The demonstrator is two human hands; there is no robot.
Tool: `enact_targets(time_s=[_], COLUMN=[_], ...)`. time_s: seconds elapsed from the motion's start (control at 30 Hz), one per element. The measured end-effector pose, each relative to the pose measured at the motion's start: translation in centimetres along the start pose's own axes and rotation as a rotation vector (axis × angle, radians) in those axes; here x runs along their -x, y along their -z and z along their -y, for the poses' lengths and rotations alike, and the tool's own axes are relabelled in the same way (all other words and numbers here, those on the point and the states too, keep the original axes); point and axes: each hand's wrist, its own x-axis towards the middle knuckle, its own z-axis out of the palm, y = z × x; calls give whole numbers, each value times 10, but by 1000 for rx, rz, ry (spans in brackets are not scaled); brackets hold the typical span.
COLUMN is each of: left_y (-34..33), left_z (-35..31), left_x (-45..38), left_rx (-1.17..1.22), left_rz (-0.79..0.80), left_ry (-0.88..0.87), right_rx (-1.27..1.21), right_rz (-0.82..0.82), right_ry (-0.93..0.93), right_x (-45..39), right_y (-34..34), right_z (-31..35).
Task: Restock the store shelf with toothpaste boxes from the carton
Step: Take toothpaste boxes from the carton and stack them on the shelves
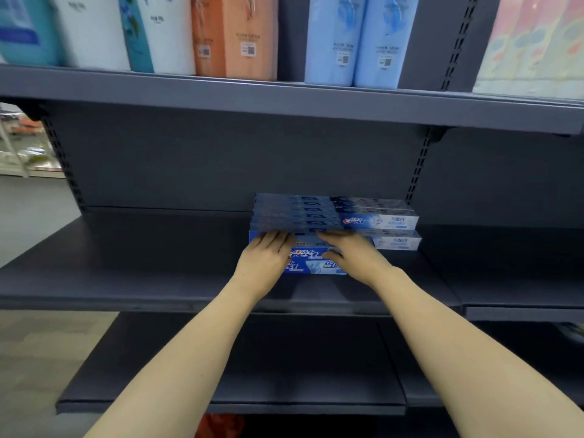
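Observation:
Blue toothpaste boxes [297, 213] lie in rows, stacked two high, on the dark middle shelf [142, 267]. To their right are paler blue-and-white toothpaste boxes [379, 221], also stacked two high. My left hand [265, 257] and my right hand [354, 252] rest side by side on the front stack of blue boxes [311, 259], fingers over its top and front face. Both forearms reach in from below. The carton is not in view.
The top shelf [284, 99] holds tall packs in teal, white, orange and light blue. A lower dark shelf [237, 396] juts out beneath my arms. Slotted uprights [418, 172] frame the bay. Shop floor [28, 216] shows at the left.

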Motion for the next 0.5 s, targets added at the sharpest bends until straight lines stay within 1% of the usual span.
enact_targets(time_s=[0.17, 0.3, 0.5], left_y=[-5, -17, -24], left_z=[8, 11, 22], left_x=[4, 3, 0], left_rx=[8, 28, 22], left_rz=[28, 37, -3], left_ry=[47, 82, 47], right_rx=[2, 5, 92], right_rz=[29, -14, -92], right_ry=[19, 11, 17], right_x=[-10, -14, -16], right_y=[-16, -27, -38], right_z=[8, 7, 4])
